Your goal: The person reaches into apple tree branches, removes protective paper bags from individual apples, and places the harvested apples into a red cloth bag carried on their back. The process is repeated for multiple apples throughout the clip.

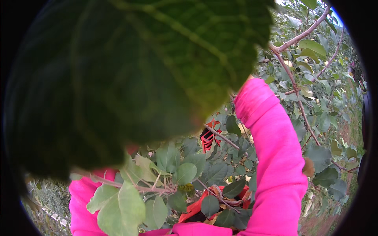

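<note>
A large green leaf, blurred and very close to the camera, covers the upper left and middle of the head view. My right arm in a pink sleeve reaches up on the right, and its cuff ends at the leaf's edge. Only a sliver of skin shows past that cuff; the leaf hides my right hand. Lower left, the other pink sleeve goes up behind leaves and a twig; my left hand is hidden too. What either hand holds cannot be seen.
A forked tree branch runs down the right side among leaves and pale round fruit. Red material lies below between my arms, behind leaves. A red and black object shows through the foliage. Thin twigs cross between my arms.
</note>
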Tool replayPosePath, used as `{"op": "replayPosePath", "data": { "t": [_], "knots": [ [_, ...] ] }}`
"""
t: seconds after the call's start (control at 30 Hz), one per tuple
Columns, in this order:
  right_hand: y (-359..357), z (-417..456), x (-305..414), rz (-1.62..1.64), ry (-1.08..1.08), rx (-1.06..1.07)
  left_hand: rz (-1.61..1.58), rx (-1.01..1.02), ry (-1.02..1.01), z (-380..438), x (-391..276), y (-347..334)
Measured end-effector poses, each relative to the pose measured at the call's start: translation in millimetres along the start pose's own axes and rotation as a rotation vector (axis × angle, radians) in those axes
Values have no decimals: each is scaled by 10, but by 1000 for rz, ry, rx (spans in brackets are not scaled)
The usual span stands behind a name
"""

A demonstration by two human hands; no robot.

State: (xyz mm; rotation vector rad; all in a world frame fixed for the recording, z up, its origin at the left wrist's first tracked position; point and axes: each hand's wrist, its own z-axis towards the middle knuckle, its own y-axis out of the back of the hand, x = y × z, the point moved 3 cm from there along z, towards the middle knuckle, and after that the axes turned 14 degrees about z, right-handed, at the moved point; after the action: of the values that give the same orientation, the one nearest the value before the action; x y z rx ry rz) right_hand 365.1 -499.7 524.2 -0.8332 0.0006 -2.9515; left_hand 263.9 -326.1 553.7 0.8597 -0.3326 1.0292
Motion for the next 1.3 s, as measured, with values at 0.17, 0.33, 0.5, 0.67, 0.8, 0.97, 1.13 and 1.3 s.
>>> {"op": "replayPosePath", "data": {
  "t": [0.17, 0.33, 0.5, 0.67, 0.8, 0.97, 1.13, 1.3],
  "knots": [
    [-82, -118, -63, 495, -128, -77, 66, 94, 121, -25, 39, -120],
    [-34, -97, 23, 526, -102, -104, 84, 29, 55, -2, 71, -150],
    [-27, -88, 21, 460, -113, -125, 11, 15, 85, 15, 87, -156],
    [-77, -129, 118, 155, -16, -169, -3, -10, 113, -28, 136, -198],
    [-100, -307, 328, -115, 39, -186, -32, -27, 106, -48, 180, -244],
    [-155, -522, 575, -189, 25, -230, -38, -1, 131, -41, 187, -243],
    [-182, -580, 640, -181, 41, -254, -43, 6, 166, 2, 160, -226],
    [-252, -731, 803, -252, 155, -262, -29, 47, 210, -55, 223, -190]
  ]
}}
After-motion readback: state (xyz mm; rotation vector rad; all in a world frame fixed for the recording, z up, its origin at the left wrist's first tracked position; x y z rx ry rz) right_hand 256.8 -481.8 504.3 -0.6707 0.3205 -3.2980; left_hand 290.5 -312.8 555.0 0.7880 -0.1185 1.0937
